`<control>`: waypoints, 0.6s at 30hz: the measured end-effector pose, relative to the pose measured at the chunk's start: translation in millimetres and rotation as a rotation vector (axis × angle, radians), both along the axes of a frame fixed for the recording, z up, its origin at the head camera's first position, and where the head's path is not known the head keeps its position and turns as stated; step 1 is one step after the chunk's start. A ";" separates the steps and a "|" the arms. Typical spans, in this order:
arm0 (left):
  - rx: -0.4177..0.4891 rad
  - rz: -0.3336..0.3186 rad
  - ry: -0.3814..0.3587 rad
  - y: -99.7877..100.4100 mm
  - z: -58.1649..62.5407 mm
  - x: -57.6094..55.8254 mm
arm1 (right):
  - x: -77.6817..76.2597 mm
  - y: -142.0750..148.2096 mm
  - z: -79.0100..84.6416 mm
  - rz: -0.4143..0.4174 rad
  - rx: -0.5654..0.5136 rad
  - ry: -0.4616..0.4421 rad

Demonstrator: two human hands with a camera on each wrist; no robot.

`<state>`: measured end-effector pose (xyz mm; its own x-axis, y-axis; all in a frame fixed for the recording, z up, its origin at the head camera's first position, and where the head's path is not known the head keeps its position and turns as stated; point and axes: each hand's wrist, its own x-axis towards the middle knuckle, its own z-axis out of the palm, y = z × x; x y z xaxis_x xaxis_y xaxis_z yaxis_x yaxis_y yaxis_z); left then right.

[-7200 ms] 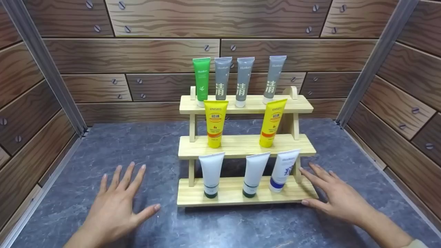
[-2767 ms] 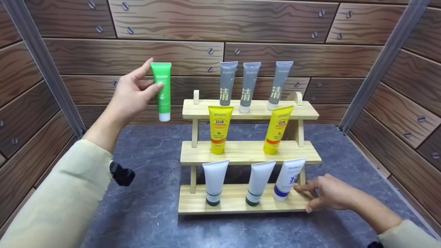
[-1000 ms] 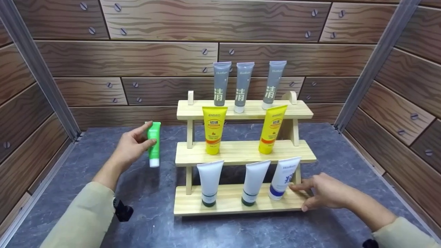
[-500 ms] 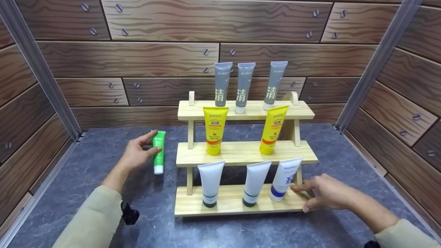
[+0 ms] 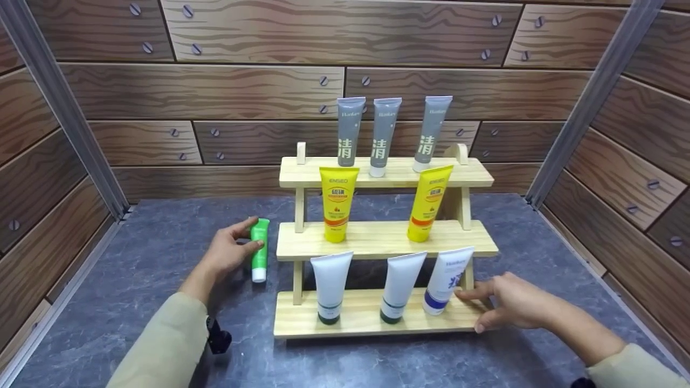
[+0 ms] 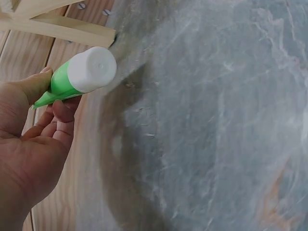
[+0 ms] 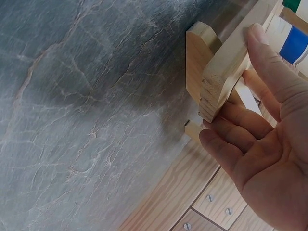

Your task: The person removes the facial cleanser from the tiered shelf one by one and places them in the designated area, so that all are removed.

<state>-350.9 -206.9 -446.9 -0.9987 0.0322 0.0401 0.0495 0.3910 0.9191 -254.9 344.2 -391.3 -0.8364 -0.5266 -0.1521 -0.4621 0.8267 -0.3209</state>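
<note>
Between its thumb and fingers my left hand [image 5: 226, 250] pinches a green squeeze tube [image 5: 260, 248], white cap down, to the left of a three-tier wooden display stand [image 5: 358, 308]. In the left wrist view the tube's white cap [image 6: 98, 68] faces the camera, apart from the tabletop. My right hand [image 5: 520, 302] grips the right end of the stand's bottom shelf; in the right wrist view its thumb lies on the board [image 7: 226, 67] and its fingers are on the other side. A white tube with a blue band [image 5: 447, 280] stands close to that hand.
Three grey tubes [image 5: 349, 132] stand on the top shelf, two yellow tubes [image 5: 337, 205] on the middle one. Two white tubes with dark caps [image 5: 330, 285] share the bottom shelf with the blue-banded one. Wood-patterned walls [image 5: 226, 91] enclose the dark marbled tabletop [image 5: 161, 242].
The green tube has left the top shelf's left end in my left hand, gone left, then down, and lately drifted right and lower. My right hand has come to grip the bottom shelf.
</note>
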 end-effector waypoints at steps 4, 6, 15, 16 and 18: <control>0.009 0.002 -0.026 4.3 -6.2 -2.3 | -0.3 0.4 0.3 -0.015 0.006 -0.008; 0.020 0.004 -0.036 6.4 -9.0 -3.3 | -0.1 0.7 0.5 -0.021 0.010 -0.011; 0.013 0.012 -0.046 9.8 -19.4 -7.1 | 0.1 0.0 0.4 -0.007 -0.006 -0.007; 0.005 0.016 -0.048 10.0 -20.1 -7.0 | 0.1 -0.1 0.1 -0.006 -0.006 -0.006; -0.007 0.019 -0.042 9.2 -21.9 -6.5 | 0.0 -0.1 -0.5 -0.002 -0.008 -0.009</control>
